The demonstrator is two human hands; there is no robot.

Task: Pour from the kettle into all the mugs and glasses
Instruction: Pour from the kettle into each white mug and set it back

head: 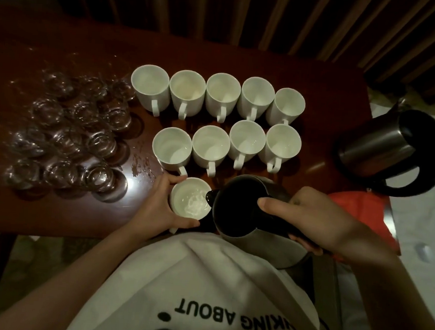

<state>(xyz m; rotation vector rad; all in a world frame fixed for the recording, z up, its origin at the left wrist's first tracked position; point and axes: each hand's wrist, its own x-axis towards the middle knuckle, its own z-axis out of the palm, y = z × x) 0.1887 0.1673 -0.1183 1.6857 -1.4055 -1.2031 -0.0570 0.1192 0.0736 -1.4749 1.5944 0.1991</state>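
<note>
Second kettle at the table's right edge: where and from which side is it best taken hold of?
By its black loop handle, from the near right. The second kettle appears to lean away from the mugs, handle toward the person, with nothing around that side. The right hand now grips the pouring kettle.

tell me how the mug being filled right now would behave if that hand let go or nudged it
The white mug looks like glazed ceramic, so probably stiff, breakable and somewhat slick. It stands near the table's front edge, so a nudge toward the person might tip it off. Water from the kettle is adding weight, likely steadying it; the left hand braces it.
</note>
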